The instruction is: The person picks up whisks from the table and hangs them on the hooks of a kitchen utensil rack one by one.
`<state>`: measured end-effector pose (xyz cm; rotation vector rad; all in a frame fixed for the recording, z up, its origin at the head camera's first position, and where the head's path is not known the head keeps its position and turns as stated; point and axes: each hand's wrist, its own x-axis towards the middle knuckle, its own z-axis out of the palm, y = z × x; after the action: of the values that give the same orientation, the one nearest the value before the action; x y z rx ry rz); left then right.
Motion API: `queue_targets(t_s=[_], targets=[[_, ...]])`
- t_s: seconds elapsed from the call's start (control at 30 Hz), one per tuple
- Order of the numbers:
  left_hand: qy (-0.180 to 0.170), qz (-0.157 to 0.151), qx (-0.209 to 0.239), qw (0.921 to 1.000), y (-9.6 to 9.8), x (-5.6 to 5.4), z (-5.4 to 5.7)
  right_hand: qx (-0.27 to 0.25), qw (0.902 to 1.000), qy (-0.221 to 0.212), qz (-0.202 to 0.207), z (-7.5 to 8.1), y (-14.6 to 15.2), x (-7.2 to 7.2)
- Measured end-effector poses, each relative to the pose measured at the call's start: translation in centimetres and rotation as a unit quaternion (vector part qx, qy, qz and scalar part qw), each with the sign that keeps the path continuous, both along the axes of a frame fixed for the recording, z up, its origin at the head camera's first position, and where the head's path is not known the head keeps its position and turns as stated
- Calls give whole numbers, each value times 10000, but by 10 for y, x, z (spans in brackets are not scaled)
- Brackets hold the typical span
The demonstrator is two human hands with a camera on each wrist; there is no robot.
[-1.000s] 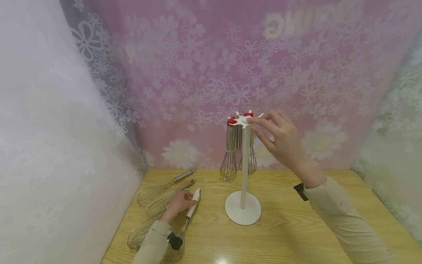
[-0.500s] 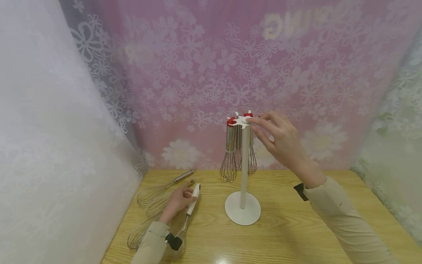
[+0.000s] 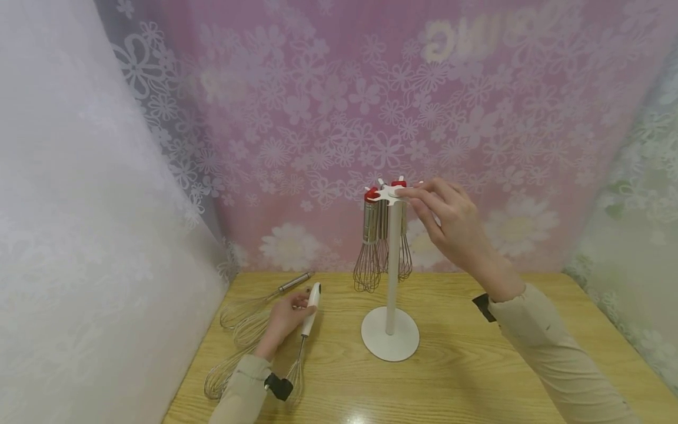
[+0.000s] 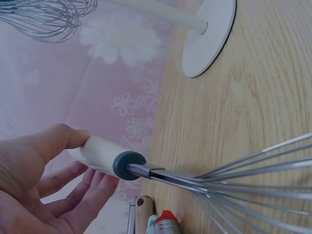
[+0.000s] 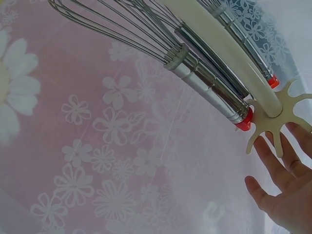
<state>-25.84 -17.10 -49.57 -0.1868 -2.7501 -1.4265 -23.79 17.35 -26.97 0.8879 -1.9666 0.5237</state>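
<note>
- White-handled balloon whisk [image 3: 311, 318], one: lower left of centre in the head view, its handle slanting toward the top of the frame and its wires toward the bottom. Dark blue-grey collar, seen in the left wrist view. Whether the wires touch the table I cannot tell.
- Left hand [image 3: 288, 318]: thumb and fingers closed about that handle, thumb on one side, fingers on the other.
- White whisk stand [image 3: 394, 265], one: right of centre, upright on a round base [image 3: 399, 348], with a star-shaped hook plate [image 3: 389, 195] on top.
- Right hand [image 3: 452, 215]: at the right edge of the hook plate, fingers extended and touching it, thumb apart; it grips nothing I can see.
- Hanging whisks, three, on the left and far side of the stand: a red-capped whisk [image 3: 371, 221] at left, a steel-handled whisk [image 3: 382, 221] between, another red-capped whisk [image 3: 404, 247] at right.
- Loose whisks, lower left, lying side by side: one with a slim metal handle [image 3: 294, 283], nearest the wall; one with a wooden handle [image 4: 143, 212]; beside these, in the left wrist view, a red-ended handle [image 4: 166, 224].
- Wood-grain table [image 3: 466, 377], beneath everything.
- Pink floral backdrop [image 3: 296, 129], behind.
</note>
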Motion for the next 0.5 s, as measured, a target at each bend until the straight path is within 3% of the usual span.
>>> queue_targets(t_s=[0.2,0.5], targets=[[241,3,203,9995,2,1,5,15,9999,-133,-44,1,0,2],[79,3,640,9979,5,3,11,5,9999,-158,-22,2,0,3]])
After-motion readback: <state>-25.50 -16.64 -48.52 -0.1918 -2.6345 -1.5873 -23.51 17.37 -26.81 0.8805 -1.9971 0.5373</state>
